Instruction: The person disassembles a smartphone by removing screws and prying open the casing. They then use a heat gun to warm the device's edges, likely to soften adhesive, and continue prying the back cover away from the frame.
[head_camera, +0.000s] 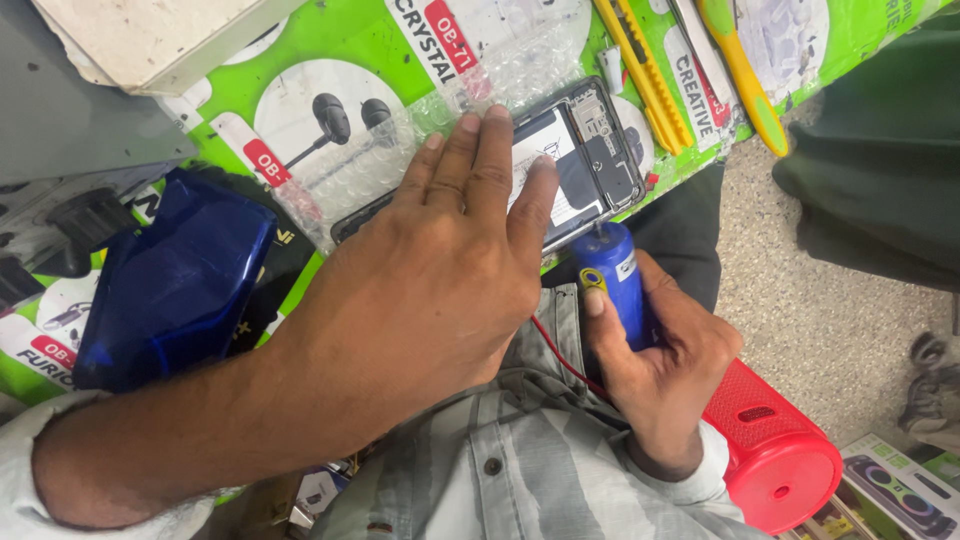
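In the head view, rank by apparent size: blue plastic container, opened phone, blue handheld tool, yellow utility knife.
1. Blue plastic container.
2. Opened phone, partly covered by the left hand.
3. Blue handheld tool and yellow utility knife: unsure, both partly hidden.

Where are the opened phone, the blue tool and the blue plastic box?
opened phone (600, 150): head view, on its exposed inner parts near the right end.
blue tool (612, 275): head view, on its barrel above the right hand's thumb.
blue plastic box (175, 285): head view, on its lid.
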